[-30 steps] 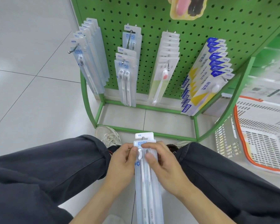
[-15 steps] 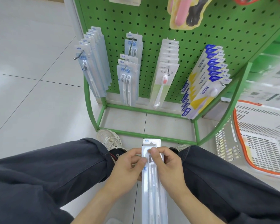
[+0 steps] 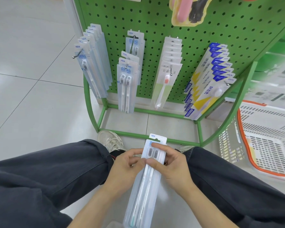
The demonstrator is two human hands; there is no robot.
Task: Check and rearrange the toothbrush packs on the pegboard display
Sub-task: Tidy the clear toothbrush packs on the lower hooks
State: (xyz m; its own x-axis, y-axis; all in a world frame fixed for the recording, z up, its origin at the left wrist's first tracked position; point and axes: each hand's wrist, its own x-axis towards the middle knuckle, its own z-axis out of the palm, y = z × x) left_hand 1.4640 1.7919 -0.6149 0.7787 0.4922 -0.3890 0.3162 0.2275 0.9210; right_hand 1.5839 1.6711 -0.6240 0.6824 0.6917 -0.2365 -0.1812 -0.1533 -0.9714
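Below the green metal pegboard (image 3: 204, 30), both hands, left hand (image 3: 127, 168) and right hand (image 3: 171, 167), pinched one clear twin-toothbrush blister pack (image 3: 148, 181) with curled fingers (image 3: 156, 165).

Both hands meet low between the knees; left hand (image 3: 127, 168) curls, thumb and forefinger pinching; right hand (image 3: 169, 165) mirrors it, fingers bent, forearms converging.

We found bare pegboard (image 3: 155, 25) above the 4 hanging rows of packs. Narrow gaps ran between the rows, widest between the white packs (image 3: 169, 66) and the blue-and-yellow packs (image 3: 209, 79). Hooks (image 3: 77, 54) jutted outward, and the green frame rail (image 3: 146, 135) crossed low.
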